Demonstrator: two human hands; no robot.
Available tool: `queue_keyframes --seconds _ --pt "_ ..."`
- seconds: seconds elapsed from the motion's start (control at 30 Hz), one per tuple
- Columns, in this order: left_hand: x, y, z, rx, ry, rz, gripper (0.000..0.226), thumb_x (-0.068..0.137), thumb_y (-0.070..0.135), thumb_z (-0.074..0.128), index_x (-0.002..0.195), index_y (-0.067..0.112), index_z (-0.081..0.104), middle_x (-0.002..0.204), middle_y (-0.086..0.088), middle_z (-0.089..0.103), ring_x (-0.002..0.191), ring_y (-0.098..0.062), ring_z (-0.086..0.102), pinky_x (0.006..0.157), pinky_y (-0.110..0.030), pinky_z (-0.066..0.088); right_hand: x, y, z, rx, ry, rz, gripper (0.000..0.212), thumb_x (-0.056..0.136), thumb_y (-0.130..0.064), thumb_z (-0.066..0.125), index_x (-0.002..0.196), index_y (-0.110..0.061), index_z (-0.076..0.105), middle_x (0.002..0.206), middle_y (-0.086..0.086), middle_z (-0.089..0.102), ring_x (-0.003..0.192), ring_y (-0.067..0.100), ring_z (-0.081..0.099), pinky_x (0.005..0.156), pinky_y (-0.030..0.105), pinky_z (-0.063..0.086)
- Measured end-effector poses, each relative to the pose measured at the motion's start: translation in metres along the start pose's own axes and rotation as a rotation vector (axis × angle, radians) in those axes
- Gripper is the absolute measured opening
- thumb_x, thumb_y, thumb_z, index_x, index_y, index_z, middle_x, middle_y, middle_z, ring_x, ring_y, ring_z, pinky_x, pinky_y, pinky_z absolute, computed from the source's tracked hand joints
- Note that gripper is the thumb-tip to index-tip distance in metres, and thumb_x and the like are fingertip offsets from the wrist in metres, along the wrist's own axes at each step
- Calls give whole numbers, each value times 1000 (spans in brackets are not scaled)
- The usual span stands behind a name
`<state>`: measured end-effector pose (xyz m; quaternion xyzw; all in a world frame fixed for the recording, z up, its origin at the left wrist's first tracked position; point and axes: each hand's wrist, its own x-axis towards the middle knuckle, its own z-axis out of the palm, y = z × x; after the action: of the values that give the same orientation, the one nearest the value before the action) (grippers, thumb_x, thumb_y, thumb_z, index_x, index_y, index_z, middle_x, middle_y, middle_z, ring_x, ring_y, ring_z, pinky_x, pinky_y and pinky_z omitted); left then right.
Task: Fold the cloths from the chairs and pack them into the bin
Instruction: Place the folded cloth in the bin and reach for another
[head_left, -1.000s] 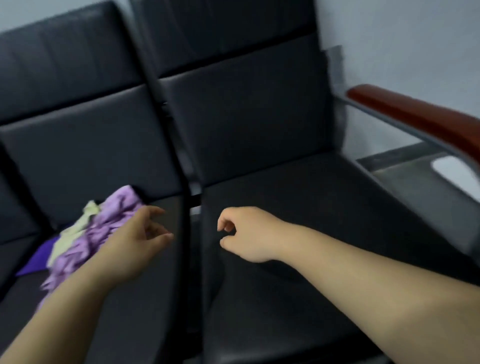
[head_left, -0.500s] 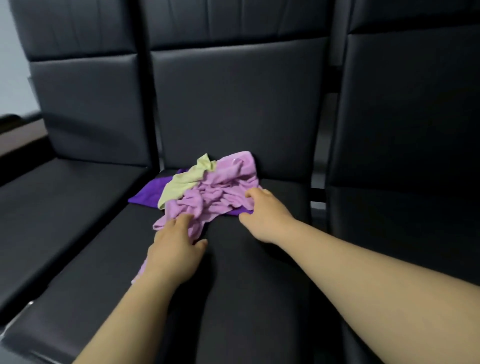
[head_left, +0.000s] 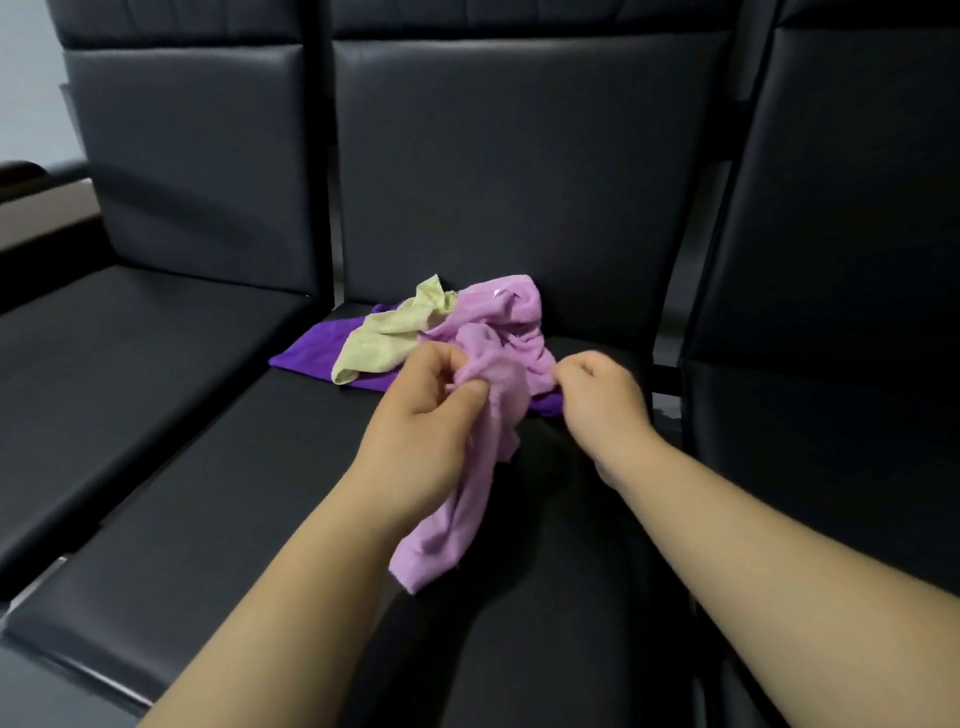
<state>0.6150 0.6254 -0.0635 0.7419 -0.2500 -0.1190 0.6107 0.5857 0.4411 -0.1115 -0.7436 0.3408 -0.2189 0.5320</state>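
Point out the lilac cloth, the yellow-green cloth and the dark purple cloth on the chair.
lilac cloth (head_left: 501, 332): head view, on its bunched upper part.
yellow-green cloth (head_left: 387, 340): head view, on its middle fold.
dark purple cloth (head_left: 311, 353): head view, on its flat left end.

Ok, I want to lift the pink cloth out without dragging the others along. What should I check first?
1. Left hand grips pink cloth: ok.
2. Right hand holds its edge: cannot tell.
3. Pink cloth apart from yellow-green cloth: not ok, they touch.
4. Pink cloth off the dark purple cloth: not ok, it lies on it.
5. Bare chair seat for folding: ok.
6. Bin in sight: not ok.
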Motion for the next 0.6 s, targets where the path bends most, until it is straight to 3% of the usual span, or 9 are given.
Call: queue_keyframes --seconds 0.03,0.07,0.1,0.17,0.23,0.3,0.4,0.5,0.6 --pt "-5 3 3 -54 -66 -14 8 100 14 57 93 19 57 74 6 59 70 -9 52 70 -30 45 -6 -11 -5 207 -163 191 25 97 -37 62 87 -16 71 92 7 71 69 19 63 55 27 47" --pt "-8 6 5 -100 -127 -28 9 97 16 58 92 23 59 76 4 60 74 -12 52 73 -35 43 -8 -21 -8 390 -348 372 34 97 -45 63 91 -13 75 92 10 73 68 21 66 61 29 58" --pt "-11 8 7 -143 -177 -44 10 92 17 58 88 26 61 77 2 61 78 -16 53 75 -37 42 -10 -30 -11 499 -513 474 41 96 -47 63 101 -8 77 98 13 74 79 26 70 82 38 63" --pt "-17 16 9 -197 -215 -70 15 79 17 54 79 28 63 76 -1 63 78 -17 55 74 -34 42 -7 -42 -17 566 -682 494 42 98 -36 61 120 -1 71 115 16 71 106 31 68 112 46 47" --pt "-23 22 6 -219 -195 -74 15 71 16 51 74 26 61 69 1 59 70 -15 51 65 -32 39 -5 -57 -23 433 -659 473 43 91 -27 70 126 -1 70 123 15 72 115 31 69 111 47 50" --pt "-29 28 1 -163 -202 -69 11 72 20 57 82 25 59 70 1 54 68 -16 48 63 -33 39 -6 -72 -34 284 -520 380 32 86 -21 78 115 -9 75 115 13 76 107 29 73 100 45 58" --pt "-32 27 0 225 -178 -51 48 77 26 79 115 39 53 80 7 62 65 -9 56 61 -18 47 -6 -87 -57 208 -294 52 9 90 -13 74 97 -18 74 101 6 78 102 24 73 95 40 59" --pt "-33 22 7 413 -82 -26 76 80 18 71 144 41 36 96 3 63 75 -9 61 64 -18 47 -20 -92 -86 406 -287 -51 13 104 -14 58 112 -16 69 115 8 75 108 22 71 97 38 57" --pt "-33 29 18 354 -56 62 75 80 25 64 146 48 37 110 5 66 92 -11 67 82 -35 56 -40 -81 -112 605 -358 23 25 111 -15 43 126 -8 61 125 16 72 115 27 71 98 40 58"
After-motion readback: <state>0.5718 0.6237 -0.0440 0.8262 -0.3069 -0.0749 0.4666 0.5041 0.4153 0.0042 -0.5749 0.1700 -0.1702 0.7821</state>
